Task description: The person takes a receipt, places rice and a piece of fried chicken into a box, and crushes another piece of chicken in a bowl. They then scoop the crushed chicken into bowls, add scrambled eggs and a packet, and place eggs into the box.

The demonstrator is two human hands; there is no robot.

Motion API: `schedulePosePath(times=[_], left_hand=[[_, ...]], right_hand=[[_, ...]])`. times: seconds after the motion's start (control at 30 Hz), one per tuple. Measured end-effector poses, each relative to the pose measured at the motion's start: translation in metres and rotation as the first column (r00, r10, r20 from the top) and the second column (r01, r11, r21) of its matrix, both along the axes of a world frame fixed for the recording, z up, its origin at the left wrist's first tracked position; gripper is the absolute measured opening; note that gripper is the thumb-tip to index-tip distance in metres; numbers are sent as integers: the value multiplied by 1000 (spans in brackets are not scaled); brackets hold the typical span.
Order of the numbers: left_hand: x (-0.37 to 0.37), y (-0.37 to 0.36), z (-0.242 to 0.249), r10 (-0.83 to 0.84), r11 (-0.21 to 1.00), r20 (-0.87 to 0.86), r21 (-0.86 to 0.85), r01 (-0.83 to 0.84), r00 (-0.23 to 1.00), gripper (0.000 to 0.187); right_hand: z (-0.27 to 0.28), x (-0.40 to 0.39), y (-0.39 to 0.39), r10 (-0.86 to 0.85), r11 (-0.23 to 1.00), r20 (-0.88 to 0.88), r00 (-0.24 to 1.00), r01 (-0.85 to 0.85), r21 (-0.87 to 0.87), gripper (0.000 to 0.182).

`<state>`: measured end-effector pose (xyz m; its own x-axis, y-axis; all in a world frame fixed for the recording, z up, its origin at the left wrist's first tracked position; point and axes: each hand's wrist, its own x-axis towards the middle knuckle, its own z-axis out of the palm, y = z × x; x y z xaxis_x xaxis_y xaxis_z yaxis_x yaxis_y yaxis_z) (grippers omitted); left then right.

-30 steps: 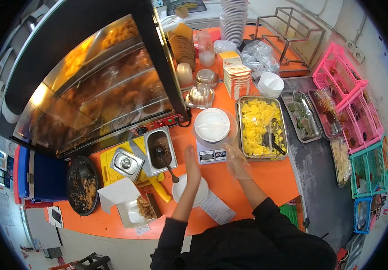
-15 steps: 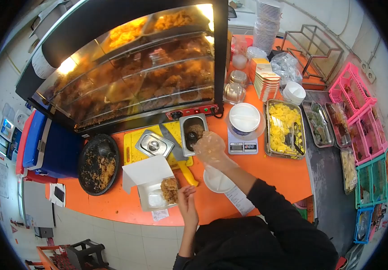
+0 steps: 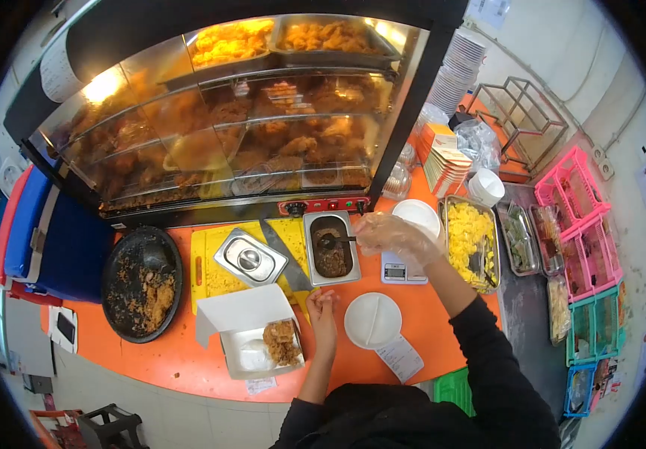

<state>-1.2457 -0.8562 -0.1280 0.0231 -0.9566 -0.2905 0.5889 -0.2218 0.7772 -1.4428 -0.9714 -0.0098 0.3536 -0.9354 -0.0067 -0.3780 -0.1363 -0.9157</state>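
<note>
My right hand [image 3: 398, 236], in a clear plastic glove, grips the handle of a black ladle [image 3: 329, 241]. The ladle's bowl rests in brown sauce inside a metal container [image 3: 333, 280] at the warmer's foot. Below it, my left hand [image 3: 323, 303] is bare, its fingers curled together with nothing in them. Just left of that hand stands an open white paper box [image 3: 241, 310], holding a piece of fried chicken [image 3: 282, 343] and a pale item in clear wrap. A white round divided lid or dish [image 3: 372, 320] lies between my forearms.
Behind stands a glass food warmer [image 3: 211, 142]. A knife [image 3: 285, 254] and metal lid [image 3: 250, 257] lie on a yellow board [image 3: 207, 273]. Leftward is a black pan of crumbs [image 3: 143, 284]. A scale [image 3: 404, 269] and tray of yellow food [image 3: 469, 232] are rightward.
The camera view has shifted. My right hand has drawn back rightward from over the container, so the ladle and sauce show more. My left hand has moved up, away from the chicken.
</note>
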Motion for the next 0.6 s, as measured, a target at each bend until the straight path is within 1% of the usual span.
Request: schedulePosePath(times=[0.03, 0.07, 0.1, 0.13, 0.17, 0.2, 0.23, 0.27, 0.3, 0.33, 0.37, 0.4, 0.43, 0.47, 0.5, 0.53, 0.6], left_hand=[[-4, -9, -2, 6, 999, 32, 42, -8, 999, 28], [-8, -15, -10, 5, 999, 27, 52, -6, 1000, 28], [-12, -21, -22, 35, 996, 71, 77, -41, 997, 26], [-17, -24, -30, 62, 992, 116, 102, -74, 991, 25], [-20, -26, -31, 57, 991, 116, 114, -70, 992, 25], [-22, -26, -28, 80, 990, 48, 115, -86, 996, 27], [-22, -25, -25, 103, 988, -16, 117, -100, 995, 28], [-21, -25, -22, 97, 987, -11, 130, -95, 995, 28], [-20, -24, -19, 68, 988, -3, 141, -67, 998, 31], [-17, -24, -15, 39, 988, 3, 150, -40, 999, 33], [-17, -25, -11, 37, 987, 5, 158, -38, 999, 33], [-16, -25, -6, 31, 984, -17, 178, -27, 999, 34], [-16, -23, -4, 24, 980, -38, 200, -16, 999, 34], [-17, -22, -6, 26, 978, -38, 210, -18, 999, 34], [-17, -22, -7, 36, 978, -51, 205, -25, 998, 35], [-18, -22, -8, 45, 979, -63, 199, -31, 997, 35], [-17, -21, -10, 42, 978, -69, 205, -27, 997, 35]], right_hand=[[-22, -2, -6, -54, 936, -167, 984, -9, -353, 12], [-24, 6, -9, -53, 939, -173, 983, -10, -343, 12], [-19, 21, -10, -238, 967, 244, 940, 253, -34, 13], [-13, 36, -10, -495, 867, 532, 687, 352, 351, 14], [-5, 50, -7, -587, 809, 496, 640, 496, 317, 23], [-12, 54, -11, -597, 802, 489, 636, 499, 328, 23], [-20, 56, -13, -638, 769, 429, 639, 553, 319, 26], [-16, 64, -14, -676, 736, 368, 638, 604, 305, 28], [-9, 68, -8, -717, 697, 350, 603, 627, 349, 33], [-10, 63, -4, -725, 688, 344, 596, 629, 360, 33], [-10, 51, 0, -552, 834, 207, 808, 536, 132, 25], [-7, 43, 3, -354, 933, 6, 935, 353, -66, 18], [-3, 40, 5, -354, 934, 2, 935, 354, -54, 18], [7, 38, 5, -207, 923, -224, 952, 114, -367, 18], [12, 38, 4, -125, 793, -468, 875, -196, -577, 18], [1, 39, 6, -122, 796, -469, 875, -196, -573, 18], [-28, 44, 13, 4, 845, -600, 800, -323, -425, 23]])
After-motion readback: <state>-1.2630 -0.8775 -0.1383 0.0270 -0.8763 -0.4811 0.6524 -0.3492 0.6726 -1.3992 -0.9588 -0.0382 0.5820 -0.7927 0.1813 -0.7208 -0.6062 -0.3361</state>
